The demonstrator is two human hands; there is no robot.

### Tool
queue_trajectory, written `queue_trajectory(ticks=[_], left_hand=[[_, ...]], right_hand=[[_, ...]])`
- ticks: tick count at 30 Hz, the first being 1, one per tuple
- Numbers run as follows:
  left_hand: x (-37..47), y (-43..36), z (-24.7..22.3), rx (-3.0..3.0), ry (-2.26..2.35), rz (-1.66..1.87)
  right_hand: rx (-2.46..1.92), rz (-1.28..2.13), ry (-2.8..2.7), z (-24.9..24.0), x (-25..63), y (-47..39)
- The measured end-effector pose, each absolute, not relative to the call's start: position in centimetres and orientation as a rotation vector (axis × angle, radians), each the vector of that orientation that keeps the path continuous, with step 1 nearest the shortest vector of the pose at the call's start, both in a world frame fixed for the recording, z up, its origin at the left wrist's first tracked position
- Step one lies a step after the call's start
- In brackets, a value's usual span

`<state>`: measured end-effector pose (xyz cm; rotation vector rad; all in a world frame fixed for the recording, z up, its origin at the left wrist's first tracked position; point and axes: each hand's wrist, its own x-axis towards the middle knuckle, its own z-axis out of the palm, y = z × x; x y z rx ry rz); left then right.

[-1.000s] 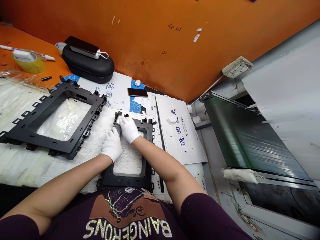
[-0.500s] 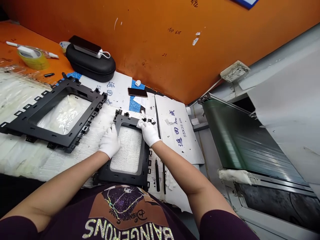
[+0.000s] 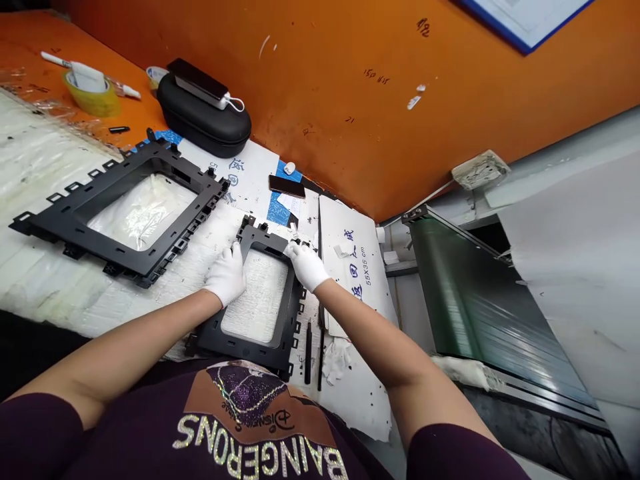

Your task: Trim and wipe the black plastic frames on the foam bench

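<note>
A black plastic frame with a large rectangular opening lies in front of me on the white-wrapped work surface. My left hand, in a white glove, is closed on the frame's left side near its far corner. At the far right corner is my right hand, also gloved in white. Its fingers are pinched together on a small white cloth, pressed against the frame; most of the cloth is hidden by the fingers. A second black frame, larger in view, lies to the left, apart from both hands.
A black case with a power bank on top stands at the back, near a tape roll. A phone lies beyond the frame. Right of it are a black pen, crumpled white material and a green conveyor belt.
My right hand has slid slightly along the far bar to the frame's right corner. My left hand keeps its grip on the left side. The whole view has shifted and tilted a little.
</note>
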<state>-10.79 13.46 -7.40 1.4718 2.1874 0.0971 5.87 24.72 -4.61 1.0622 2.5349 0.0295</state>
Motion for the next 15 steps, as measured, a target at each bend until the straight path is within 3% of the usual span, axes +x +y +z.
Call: queue_trajectory(ticks=[7,15], left_hand=[[-10.6,13.8,-6.7,1.401,2.179,0.068],[-10.5,13.6,-7.0,1.442,2.194,0.084]], right_hand=[[0.923,0.161,2.542,-5.4,2.1,24.6],[0.864,0.131,2.489,-4.8,3.6,25.0]])
